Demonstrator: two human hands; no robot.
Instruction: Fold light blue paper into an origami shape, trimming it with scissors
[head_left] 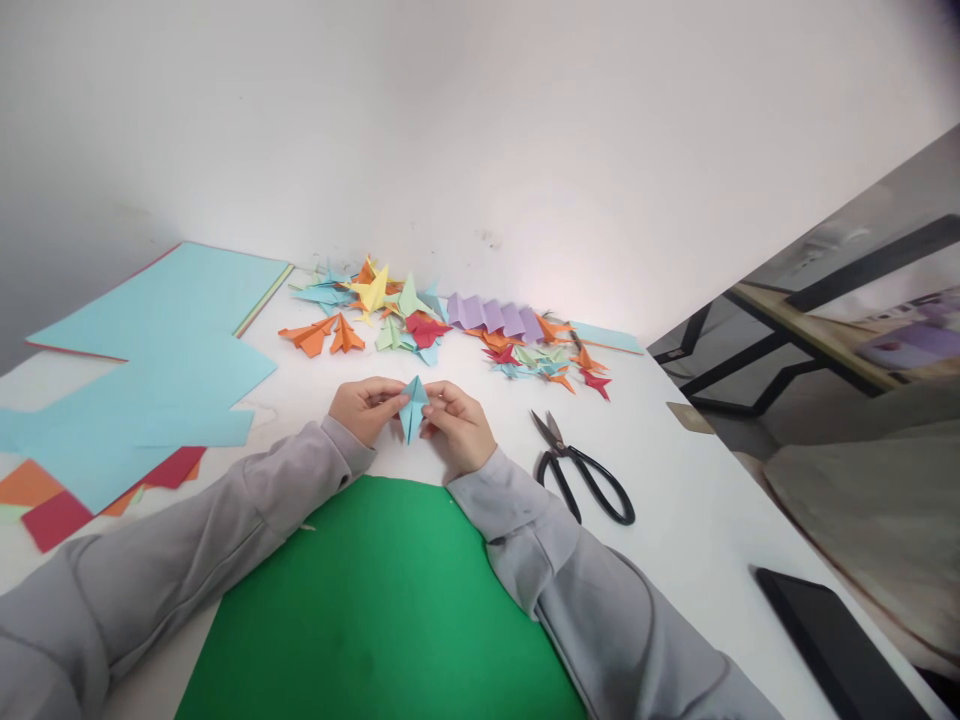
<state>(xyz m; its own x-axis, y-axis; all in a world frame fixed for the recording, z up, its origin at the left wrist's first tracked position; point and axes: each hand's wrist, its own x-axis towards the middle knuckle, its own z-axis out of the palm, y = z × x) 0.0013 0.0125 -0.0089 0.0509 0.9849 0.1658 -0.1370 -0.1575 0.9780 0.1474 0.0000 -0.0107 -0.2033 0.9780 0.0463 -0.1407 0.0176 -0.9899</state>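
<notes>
A small light-blue folded paper (412, 412), shaped like a narrow diamond with a slit down its lower half, is held upright between both hands. My left hand (369, 408) pinches its left edge between thumb and fingers. On the opposite edge, my right hand (459, 425) grips it the same way. Both hands are just beyond the far edge of a green sheet (360, 610) on the white table. Beyond them lie orange folded pieces (346, 335) and a heap of colourful folded paper figures (371, 290).
Black-handled scissors (585, 465) lie partly open to the right. A black flat device (832, 630) rests near the right edge. Blue paper sheets (172, 385) spread over the left side. By the wall stand a purple pleated strip (495, 317) and more small folded figures (536, 358).
</notes>
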